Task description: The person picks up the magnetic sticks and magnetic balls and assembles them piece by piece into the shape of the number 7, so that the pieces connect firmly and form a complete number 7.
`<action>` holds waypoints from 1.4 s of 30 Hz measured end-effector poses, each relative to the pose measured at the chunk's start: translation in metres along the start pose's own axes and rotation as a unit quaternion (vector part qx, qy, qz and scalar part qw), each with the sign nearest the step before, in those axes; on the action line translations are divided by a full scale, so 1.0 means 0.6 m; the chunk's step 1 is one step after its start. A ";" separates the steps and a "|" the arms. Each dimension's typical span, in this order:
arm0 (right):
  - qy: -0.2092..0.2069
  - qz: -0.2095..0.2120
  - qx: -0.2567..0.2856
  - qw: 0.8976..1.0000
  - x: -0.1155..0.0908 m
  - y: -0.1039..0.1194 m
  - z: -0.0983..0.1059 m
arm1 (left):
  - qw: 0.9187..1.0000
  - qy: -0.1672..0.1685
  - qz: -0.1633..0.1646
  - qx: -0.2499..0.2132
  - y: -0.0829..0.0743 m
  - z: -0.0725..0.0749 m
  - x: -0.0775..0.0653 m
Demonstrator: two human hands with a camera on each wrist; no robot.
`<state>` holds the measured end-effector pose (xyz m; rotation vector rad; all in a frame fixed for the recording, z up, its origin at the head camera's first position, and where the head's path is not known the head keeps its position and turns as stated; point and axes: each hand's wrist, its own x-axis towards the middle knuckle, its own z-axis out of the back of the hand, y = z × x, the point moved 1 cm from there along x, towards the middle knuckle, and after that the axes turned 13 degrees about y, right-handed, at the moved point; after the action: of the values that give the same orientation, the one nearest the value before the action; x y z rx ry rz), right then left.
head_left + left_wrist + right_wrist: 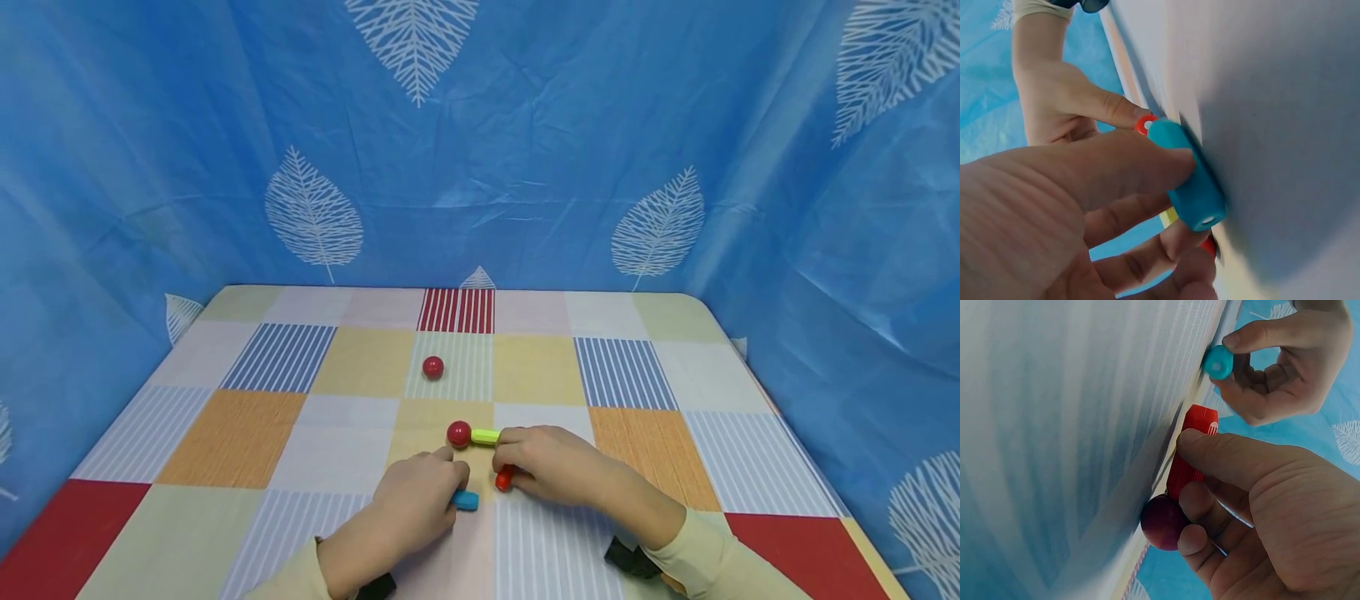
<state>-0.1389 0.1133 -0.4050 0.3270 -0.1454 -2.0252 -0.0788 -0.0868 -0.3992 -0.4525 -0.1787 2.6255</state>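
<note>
My left hand [416, 500] pinches a short blue rod [1196, 181] between thumb and fingers, close above the tablecloth. A small pale dot shows on the rod's end. My right hand [555, 462] pinches a red rod [1192, 447] in the same manner. At the red rod's far end sits a dark red ball [1164, 523], apparently touching it, with right fingertips against the ball. Beyond both hands, a yellow-green rod [485, 437] meets another red ball [459, 433] at its left end; its right end is hidden behind the right hand.
Farther back on the patchwork tablecloth [352, 425] lies a separate red ball [432, 367]. A blue curtain [480, 167] with white leaf prints hangs behind the table and along both sides.
</note>
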 end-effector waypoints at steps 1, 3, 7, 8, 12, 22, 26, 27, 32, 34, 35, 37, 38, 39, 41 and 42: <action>0.000 -0.001 0.001 1.000 -0.001 0.000 0.000 | 1.000 -0.002 -0.005 0.002 0.001 0.000 -0.002; 0.000 -0.001 0.003 1.000 -0.002 -0.001 0.000 | 1.000 -0.006 -0.012 0.007 0.003 0.000 -0.006; -0.002 0.000 0.002 1.000 -0.003 -0.002 0.001 | 1.000 -0.014 -0.024 0.015 0.005 0.000 -0.012; -0.003 0.000 0.002 1.000 -0.003 -0.002 0.000 | 0.999 -0.015 -0.025 0.016 0.005 0.001 -0.013; -0.007 0.004 -0.001 1.000 -0.004 -0.004 -0.001 | 1.000 -0.018 -0.021 0.007 0.003 0.008 -0.020; -0.013 0.010 -0.001 1.000 -0.005 -0.004 -0.001 | 0.995 -0.028 0.096 -0.021 -0.006 0.005 -0.032; -0.012 0.013 -0.004 1.000 -0.005 -0.002 0.001 | 0.993 -0.027 0.110 -0.020 -0.006 0.000 -0.027; -0.011 0.013 -0.005 1.000 -0.005 -0.001 0.001 | 0.994 -0.026 0.108 -0.017 -0.006 -0.001 -0.026; -0.003 0.010 -0.007 1.000 -0.004 0.001 0.001 | 0.997 -0.014 0.075 -0.024 -0.010 -0.004 -0.017; -0.003 0.009 -0.007 1.000 -0.004 0.000 0.002 | 0.997 -0.015 0.059 -0.037 -0.011 -0.005 -0.013; -0.003 0.008 -0.006 1.000 -0.004 0.000 0.002 | 0.998 -0.015 0.050 -0.044 -0.012 -0.006 -0.012; -0.005 0.007 -0.003 1.000 -0.004 -0.001 0.002 | 0.998 -0.015 0.036 -0.059 -0.013 -0.007 -0.008; -0.006 0.006 -0.001 1.000 -0.004 -0.001 0.002 | 0.997 -0.016 0.030 -0.067 -0.014 -0.008 -0.007; -0.007 0.006 0.002 1.000 -0.004 -0.002 0.003 | 0.997 -0.015 0.024 -0.075 -0.015 -0.009 -0.005; -0.008 0.006 0.006 1.000 -0.004 -0.003 0.003 | 0.996 -0.014 0.015 -0.087 -0.016 -0.010 -0.002; -0.009 0.006 0.007 1.000 -0.004 -0.003 0.003 | 0.996 -0.014 0.012 -0.091 -0.016 -0.010 0.000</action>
<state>-0.1400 0.1161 -0.4033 0.3166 -0.1713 -2.0155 -0.0724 -0.0778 -0.4028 -0.4824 -0.4274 2.6512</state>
